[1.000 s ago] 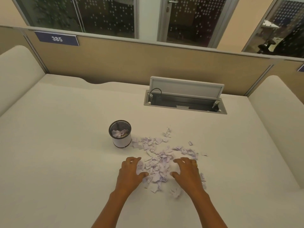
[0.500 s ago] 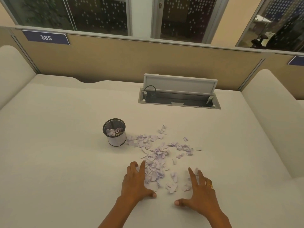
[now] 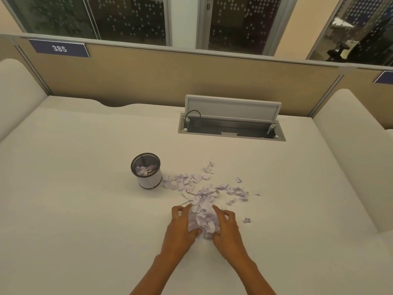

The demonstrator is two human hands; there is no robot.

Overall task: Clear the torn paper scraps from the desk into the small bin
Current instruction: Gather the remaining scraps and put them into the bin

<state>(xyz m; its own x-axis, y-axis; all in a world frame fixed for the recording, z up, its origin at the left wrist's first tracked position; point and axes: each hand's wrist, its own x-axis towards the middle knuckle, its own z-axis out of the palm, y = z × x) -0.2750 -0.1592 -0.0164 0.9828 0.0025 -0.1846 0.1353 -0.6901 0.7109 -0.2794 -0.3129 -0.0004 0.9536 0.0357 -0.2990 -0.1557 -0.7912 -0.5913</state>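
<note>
Pale lilac torn paper scraps (image 3: 202,188) lie scattered across the middle of the white desk (image 3: 85,209). A heap of them (image 3: 203,220) is pressed between my left hand (image 3: 180,227) and my right hand (image 3: 225,227), both cupped around it on the desk surface. The small bin (image 3: 146,170), a round black mesh cup with a white lower band, stands upright to the upper left of the scraps and holds some paper inside. One loose scrap (image 3: 246,220) lies just right of my right hand.
An open cable hatch (image 3: 231,126) with a raised lid and a black cable sits at the back of the desk. Beige partition panels (image 3: 170,77) close off the far side, and padded white dividers (image 3: 357,150) flank left and right.
My hands were flat and spread apart near the desk's front. They have swept inward and forward, gathering the nearest scraps into a heap between them.
</note>
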